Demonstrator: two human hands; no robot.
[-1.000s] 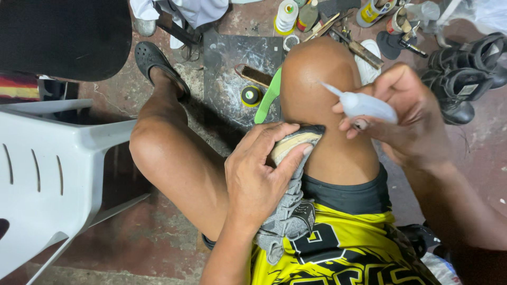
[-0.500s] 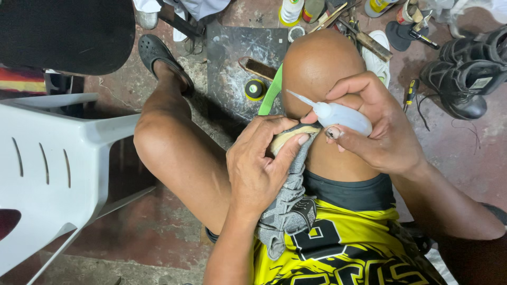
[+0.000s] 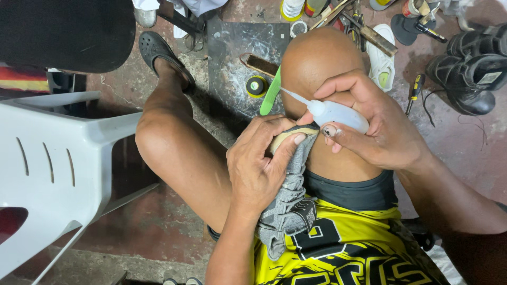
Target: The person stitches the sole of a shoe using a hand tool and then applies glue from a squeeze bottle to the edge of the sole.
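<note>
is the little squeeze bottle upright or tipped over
Tipped: the squeeze bottle lies nearly sideways in the right hand, thin nozzle pointing up-left.

Stained concrete floor (image 3: 465, 158): dark stone slab (image 3: 232, 58) carrying tape roll (image 3: 257, 86); right of slab, screwdriver (image 3: 413, 92), black shoes (image 3: 470, 74).

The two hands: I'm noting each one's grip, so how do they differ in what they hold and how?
The left hand clamps a grey shoe against the knee, thumb pressed on its tan sole edge. The right hand pinches a small white squeeze bottle, its thin nozzle pointing up and left. Both are bare and meet over the right knee.
</note>
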